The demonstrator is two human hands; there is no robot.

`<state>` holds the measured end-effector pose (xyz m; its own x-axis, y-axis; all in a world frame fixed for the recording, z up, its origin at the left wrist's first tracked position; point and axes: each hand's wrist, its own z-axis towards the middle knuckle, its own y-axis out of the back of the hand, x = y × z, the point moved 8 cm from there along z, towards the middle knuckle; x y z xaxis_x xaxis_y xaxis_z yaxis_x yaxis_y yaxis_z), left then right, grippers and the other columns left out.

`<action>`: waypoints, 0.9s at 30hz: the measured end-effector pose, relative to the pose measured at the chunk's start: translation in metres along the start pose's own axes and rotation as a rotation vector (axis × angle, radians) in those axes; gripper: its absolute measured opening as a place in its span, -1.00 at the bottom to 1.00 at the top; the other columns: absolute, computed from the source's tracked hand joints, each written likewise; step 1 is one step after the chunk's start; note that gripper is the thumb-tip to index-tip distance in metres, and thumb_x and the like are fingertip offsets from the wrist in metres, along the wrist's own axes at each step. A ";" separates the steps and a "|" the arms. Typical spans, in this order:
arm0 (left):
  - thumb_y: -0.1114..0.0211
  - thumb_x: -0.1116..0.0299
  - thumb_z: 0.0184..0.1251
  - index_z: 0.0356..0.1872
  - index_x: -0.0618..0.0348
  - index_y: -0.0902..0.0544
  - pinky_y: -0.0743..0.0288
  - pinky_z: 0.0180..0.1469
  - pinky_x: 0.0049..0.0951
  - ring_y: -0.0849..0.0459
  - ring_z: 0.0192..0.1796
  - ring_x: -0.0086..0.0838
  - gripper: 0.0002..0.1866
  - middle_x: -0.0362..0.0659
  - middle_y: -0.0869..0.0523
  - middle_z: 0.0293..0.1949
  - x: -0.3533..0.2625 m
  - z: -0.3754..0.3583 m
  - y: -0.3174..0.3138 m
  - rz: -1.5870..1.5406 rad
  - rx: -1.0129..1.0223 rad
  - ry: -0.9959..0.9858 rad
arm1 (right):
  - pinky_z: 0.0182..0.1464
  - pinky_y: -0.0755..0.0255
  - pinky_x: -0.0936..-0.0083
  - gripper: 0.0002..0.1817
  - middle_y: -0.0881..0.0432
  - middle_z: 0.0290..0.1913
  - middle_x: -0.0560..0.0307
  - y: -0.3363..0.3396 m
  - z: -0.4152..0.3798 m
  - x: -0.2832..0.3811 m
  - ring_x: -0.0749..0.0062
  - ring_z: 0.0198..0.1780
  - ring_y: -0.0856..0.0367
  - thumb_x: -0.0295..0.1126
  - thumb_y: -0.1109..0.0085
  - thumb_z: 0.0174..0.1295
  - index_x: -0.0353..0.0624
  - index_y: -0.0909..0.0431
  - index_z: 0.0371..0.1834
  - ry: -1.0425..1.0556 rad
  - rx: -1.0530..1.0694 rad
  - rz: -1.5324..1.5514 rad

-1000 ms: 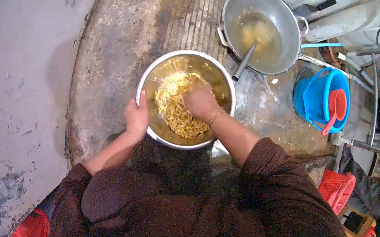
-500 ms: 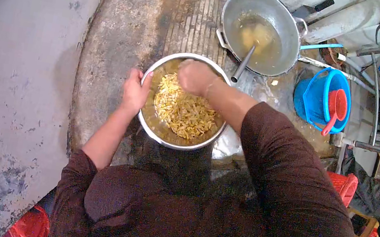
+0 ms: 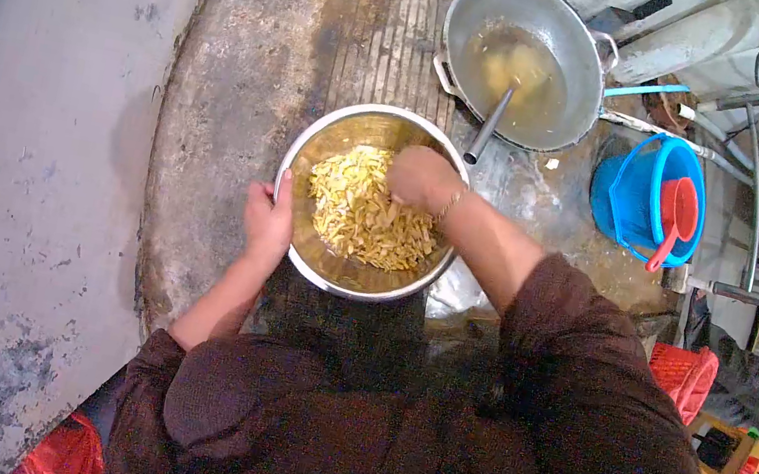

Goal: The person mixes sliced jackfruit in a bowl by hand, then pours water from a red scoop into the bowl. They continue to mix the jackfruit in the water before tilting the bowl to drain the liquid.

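Note:
A shiny steel bowl (image 3: 294,259) full of pale yellow sliced pieces (image 3: 358,213) stands in front of me. My left hand (image 3: 271,221) grips its left rim, the thumb laid over the edge and the fingers wrapped round the outside. Inside the bowl, at the right side of the heap, is my right hand (image 3: 422,180), closed with its knuckles up. Its fingertips touch the pieces, but what they hold, if anything, is hidden beneath the hand. A bracelet (image 3: 449,206) circles the right wrist.
Beyond the bowl sits a large metal wok (image 3: 570,78) with cloudy liquid, a pale lump and a tube-handled utensil (image 3: 487,136). To the right are a blue bucket (image 3: 618,193) holding a red dipper (image 3: 679,209), pipes, and a red basket (image 3: 680,376). A grey wall (image 3: 42,137) rises at left.
My right hand has moved from the far side of the bowl to the right and nearer to me. My left hand keeps its grip, slightly lower on the rim.

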<state>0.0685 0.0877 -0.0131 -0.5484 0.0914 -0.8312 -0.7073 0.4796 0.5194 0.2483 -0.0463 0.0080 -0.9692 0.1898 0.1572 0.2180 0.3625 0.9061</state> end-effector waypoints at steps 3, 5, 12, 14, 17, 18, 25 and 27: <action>-0.08 0.08 0.40 -0.26 0.30 -0.54 -0.44 -0.17 -0.35 -0.57 -0.33 -0.36 -0.60 -0.01 -0.63 -0.41 -0.022 0.010 -0.008 -0.103 0.076 -0.163 | -0.17 -0.52 0.18 -0.72 -0.66 -0.36 -0.14 -0.031 0.033 -0.033 -0.01 -0.29 -0.66 -0.22 -0.06 0.03 -0.17 -0.68 -0.47 -0.310 -0.128 0.242; -0.01 0.12 0.44 -0.18 0.28 -0.57 -0.45 -0.14 -0.35 -0.59 -0.30 -0.35 -0.63 -0.02 -0.66 -0.37 -0.036 0.008 -0.012 -0.093 0.122 -0.218 | -0.11 -0.51 0.17 -0.69 -0.68 -0.27 -0.12 -0.024 0.046 -0.029 0.01 -0.24 -0.66 -0.15 -0.06 0.05 -0.12 -0.70 -0.42 -0.501 -0.314 0.392; 0.02 0.13 0.45 -0.22 0.25 -0.61 -0.46 -0.16 -0.30 -0.61 -0.33 -0.31 -0.62 0.02 -0.67 -0.38 -0.017 0.014 -0.018 -0.053 0.080 -0.150 | 0.20 -0.18 -0.19 -0.63 -0.58 -0.05 -0.02 -0.042 0.044 0.117 0.10 0.12 -0.47 -0.09 -0.06 0.10 -0.08 -0.62 -0.16 0.049 0.121 0.039; 0.00 0.14 0.44 -0.27 0.26 -0.61 -0.46 -0.20 -0.32 -0.59 -0.36 -0.36 -0.63 0.00 -0.66 -0.42 -0.034 0.007 -0.009 -0.001 0.068 -0.126 | 0.20 -0.06 -0.40 -0.64 -0.49 0.10 0.02 -0.048 0.004 0.128 0.05 0.27 -0.33 -0.10 -0.06 0.11 0.00 -0.61 -0.10 0.202 0.013 -0.131; -0.01 0.16 0.45 -0.29 0.27 -0.59 -0.44 -0.26 -0.36 -0.55 -0.40 -0.43 -0.64 -0.04 -0.63 -0.47 -0.013 0.012 -0.020 -0.160 0.136 -0.033 | 0.18 0.02 -0.52 -0.58 -0.30 0.30 0.08 -0.040 -0.043 0.105 -0.10 0.37 -0.14 -0.08 -0.06 0.12 0.20 -0.52 0.09 0.256 -0.054 -0.233; -0.01 0.16 0.45 -0.30 0.27 -0.59 -0.44 -0.27 -0.38 -0.54 -0.40 -0.45 -0.65 -0.05 -0.62 -0.48 -0.015 0.011 -0.020 -0.152 0.123 -0.062 | 0.19 0.01 -0.50 -0.54 -0.23 0.34 0.10 -0.034 -0.050 0.091 -0.16 0.38 -0.10 -0.07 -0.06 0.13 0.29 -0.46 0.15 0.257 -0.101 -0.217; -0.02 0.20 0.45 -0.31 0.29 -0.57 -0.44 -0.27 -0.40 -0.55 -0.39 -0.48 -0.67 -0.07 -0.62 -0.49 -0.036 0.006 -0.014 -0.085 0.102 -0.148 | -0.16 -0.46 -0.10 -0.52 -0.23 0.31 -0.11 -0.040 -0.009 0.057 -0.27 0.25 -0.27 -0.13 0.04 0.18 0.38 -0.35 0.23 0.181 -0.097 -0.164; -0.02 0.20 0.45 -0.30 0.28 -0.57 -0.45 -0.26 -0.41 -0.56 -0.38 -0.48 -0.67 -0.06 -0.63 -0.47 -0.037 0.005 -0.013 -0.078 0.097 -0.135 | -0.20 -0.51 0.00 -0.55 -0.33 0.20 -0.14 -0.031 -0.004 0.057 -0.25 0.19 -0.34 -0.18 0.00 0.15 0.32 -0.39 0.18 0.133 -0.155 -0.048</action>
<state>0.1000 0.0822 0.0096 -0.4240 0.1639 -0.8907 -0.6954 0.5711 0.4361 0.1858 -0.0501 -0.0096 -0.9868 0.0504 0.1537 0.1611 0.2211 0.9619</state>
